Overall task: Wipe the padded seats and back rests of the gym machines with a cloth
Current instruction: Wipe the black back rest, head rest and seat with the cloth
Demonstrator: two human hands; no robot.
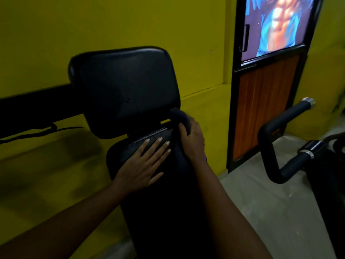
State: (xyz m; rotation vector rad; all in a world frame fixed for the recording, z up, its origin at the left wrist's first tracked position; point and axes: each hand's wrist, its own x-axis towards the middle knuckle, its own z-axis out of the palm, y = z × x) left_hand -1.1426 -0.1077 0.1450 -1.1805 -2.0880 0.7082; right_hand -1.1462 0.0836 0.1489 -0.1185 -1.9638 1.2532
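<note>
At nine o'clock of the view a black bar (37, 103) of the machine runs along the yellow wall (112, 21), with a thin cable sagging under it. Toward the middle, at about eleven o'clock, the back rest (123, 86) stands upright and dark, its lower edge just above the top of the seat (158, 202), which stretches down to six o'clock. The left hand (143, 161) lies flat on the upper end of the seat, fingers straight and spread toward one o'clock, holding nothing; it looks placed there to steady the pad or brace the body while the other hand works. Just beside it, at its three o'clock, the right hand (192, 141) is curled tight round a dark cloth (179, 114), which bulges above the knuckles and seems to trail down past the wrist, though the dim light makes that hard to tell. The cloth sits at the gap where seat and back rest meet, probably to wipe that seam. The two hands are close but apart. Farther right, at one o'clock, is a door (261, 109) with a poster (278, 25), and at three o'clock a padded handle (280, 128) bends over the grey floor (261, 202).
</note>
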